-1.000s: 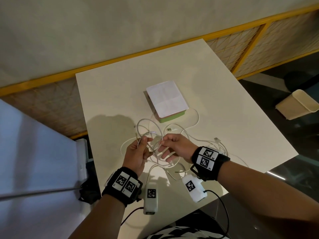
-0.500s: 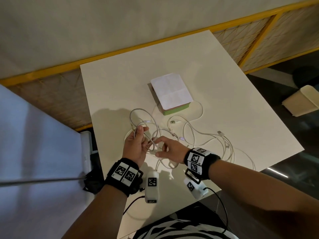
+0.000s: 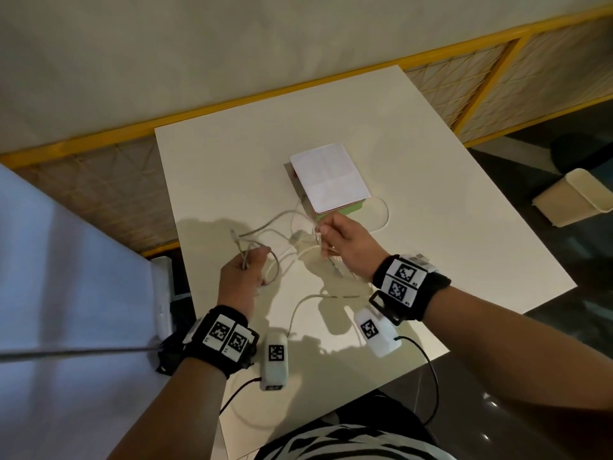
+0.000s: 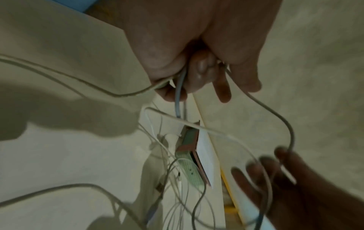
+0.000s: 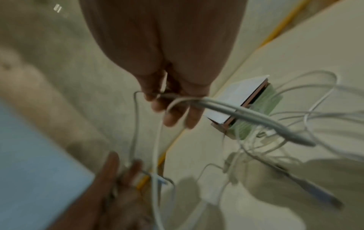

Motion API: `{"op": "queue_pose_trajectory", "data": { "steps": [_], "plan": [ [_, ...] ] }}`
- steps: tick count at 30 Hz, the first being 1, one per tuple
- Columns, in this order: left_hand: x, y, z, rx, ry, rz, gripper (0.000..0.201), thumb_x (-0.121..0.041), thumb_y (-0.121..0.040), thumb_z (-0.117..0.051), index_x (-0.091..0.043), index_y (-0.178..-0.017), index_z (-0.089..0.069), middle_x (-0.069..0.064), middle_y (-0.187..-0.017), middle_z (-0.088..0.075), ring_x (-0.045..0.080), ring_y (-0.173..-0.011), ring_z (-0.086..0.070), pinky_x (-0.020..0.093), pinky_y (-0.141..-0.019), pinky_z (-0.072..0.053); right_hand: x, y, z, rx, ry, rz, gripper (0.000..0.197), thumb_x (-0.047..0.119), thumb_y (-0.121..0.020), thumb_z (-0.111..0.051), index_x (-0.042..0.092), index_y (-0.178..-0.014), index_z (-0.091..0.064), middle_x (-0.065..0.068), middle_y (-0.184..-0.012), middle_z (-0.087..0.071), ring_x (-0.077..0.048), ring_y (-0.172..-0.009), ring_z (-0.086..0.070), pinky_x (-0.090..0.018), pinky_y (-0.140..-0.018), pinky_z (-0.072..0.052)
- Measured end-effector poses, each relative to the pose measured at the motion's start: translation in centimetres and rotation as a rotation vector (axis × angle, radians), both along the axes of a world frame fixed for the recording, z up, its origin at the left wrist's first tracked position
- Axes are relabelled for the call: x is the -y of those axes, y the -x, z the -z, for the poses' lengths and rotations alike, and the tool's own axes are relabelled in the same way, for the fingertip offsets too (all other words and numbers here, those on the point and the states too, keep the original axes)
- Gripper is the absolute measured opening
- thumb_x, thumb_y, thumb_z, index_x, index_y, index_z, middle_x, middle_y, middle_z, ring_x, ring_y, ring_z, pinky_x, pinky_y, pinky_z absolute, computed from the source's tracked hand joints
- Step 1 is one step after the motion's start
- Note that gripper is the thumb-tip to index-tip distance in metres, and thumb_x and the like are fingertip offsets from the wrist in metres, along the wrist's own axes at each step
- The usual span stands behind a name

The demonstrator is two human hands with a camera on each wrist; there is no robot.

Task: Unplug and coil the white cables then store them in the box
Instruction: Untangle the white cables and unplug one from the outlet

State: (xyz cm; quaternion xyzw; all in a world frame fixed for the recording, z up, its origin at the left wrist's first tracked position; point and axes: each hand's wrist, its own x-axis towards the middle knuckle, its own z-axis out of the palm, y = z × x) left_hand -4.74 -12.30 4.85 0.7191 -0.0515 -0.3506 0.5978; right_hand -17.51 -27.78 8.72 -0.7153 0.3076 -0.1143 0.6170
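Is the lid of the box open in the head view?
No, the white lid lies flat on the green box, covering it, while both hands hold cables in front.

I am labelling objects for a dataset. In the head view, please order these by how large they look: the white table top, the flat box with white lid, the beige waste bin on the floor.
1. White table top
2. Flat box with white lid and beige waste bin: look alike, unranked

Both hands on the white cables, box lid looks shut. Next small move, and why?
Probably draw the hands further apart to free one cable from the tangle. The left hand and right hand each grip strands of the white cables, which are uncoiled and crossed on the table; nothing is ready for the box.
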Motion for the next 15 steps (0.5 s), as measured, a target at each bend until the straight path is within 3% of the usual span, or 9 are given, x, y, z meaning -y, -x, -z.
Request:
{"op": "queue_pose_trajectory", "data": {
  "steps": [2,3,5,7,10,12,15],
  "plan": [
    [0.5,1.1,-0.6,0.020,-0.001,0.104,0.004,-0.021,-0.083,-0.070,-0.019,-0.080,-0.070,-0.008,-0.049,-0.046,0.010,-0.051,-0.038,0.022,-0.054,-0.037,0.1,-0.3,-0.7,0.002,0.012,0.023,0.019,0.018,-0.095,-0.050,0.026,-0.079,-0.055,0.005,-0.074,-0.057,-0.014,-0.071,-0.050,-0.030,-0.070,-0.043],
    [0.8,1.6,-0.9,0.022,0.018,0.161,0.003,-0.016,-0.081,-0.072,-0.019,-0.080,-0.071,-0.002,-0.053,-0.045,0.013,-0.051,-0.036,0.021,-0.051,-0.035,0.0,-0.4,-1.0,-0.009,0.019,0.018,0.018,0.020,-0.094,-0.052,0.027,-0.078,-0.057,0.015,-0.069,-0.057,-0.008,-0.066,-0.049,-0.023,-0.066,-0.040],
    [1.2,2.3,-1.2,0.041,0.031,0.251,0.008,-0.016,-0.078,-0.075,-0.022,-0.082,-0.073,0.006,-0.060,-0.038,0.016,-0.054,-0.035,0.023,-0.052,-0.034,-0.3,-0.6,-1.4,-0.012,0.034,0.002,0.019,0.019,-0.093,-0.054,0.027,-0.076,-0.058,0.021,-0.056,-0.055,0.002,-0.054,-0.045,-0.014,-0.058,-0.036],
    [1.5,2.5,-1.3,0.062,0.004,0.284,0.013,-0.020,-0.077,-0.076,-0.028,-0.087,-0.073,0.005,-0.064,-0.040,0.018,-0.057,-0.039,0.023,-0.058,-0.036,-0.8,-0.7,-1.7,-0.004,0.018,-0.008,0.021,0.015,-0.093,-0.054,0.024,-0.074,-0.058,0.013,-0.053,-0.052,-0.004,-0.050,-0.044,-0.019,-0.054,-0.037],
    [1.6,2.8,-1.6,0.076,-0.006,0.323,0.018,-0.020,-0.082,-0.071,-0.021,-0.100,-0.071,-0.010,-0.062,-0.056,-0.001,-0.048,-0.050,0.010,-0.052,-0.040,-1.7,-0.6,-1.7,-0.009,0.041,-0.022,0.021,0.009,-0.092,-0.053,0.020,-0.074,-0.055,0.003,-0.058,-0.054,-0.008,-0.049,-0.050,-0.023,-0.052,-0.045],
    [1.6,3.3,-1.6,0.090,0.030,0.376,0.016,-0.016,-0.085,-0.069,-0.010,-0.099,-0.072,-0.017,-0.050,-0.058,-0.006,-0.041,-0.048,0.006,-0.046,-0.036,-2.1,-0.5,-1.7,-0.020,0.074,-0.013,0.016,0.010,-0.092,-0.055,0.018,-0.078,-0.057,0.000,-0.065,-0.061,-0.009,-0.055,-0.058,-0.022,-0.055,-0.049],
    [1.4,4.1,-1.4,0.103,0.069,0.448,0.013,-0.011,-0.084,-0.069,-0.004,-0.094,-0.072,-0.022,-0.046,-0.058,-0.010,-0.043,-0.047,0.005,-0.049,-0.035,-2.6,-0.5,-1.7,0.048,-0.093,0.089,0.012,0.009,-0.091,-0.056,0.011,-0.080,-0.059,-0.003,-0.068,-0.064,-0.017,-0.055,-0.063,-0.029,-0.056,-0.051]
  ]
}}
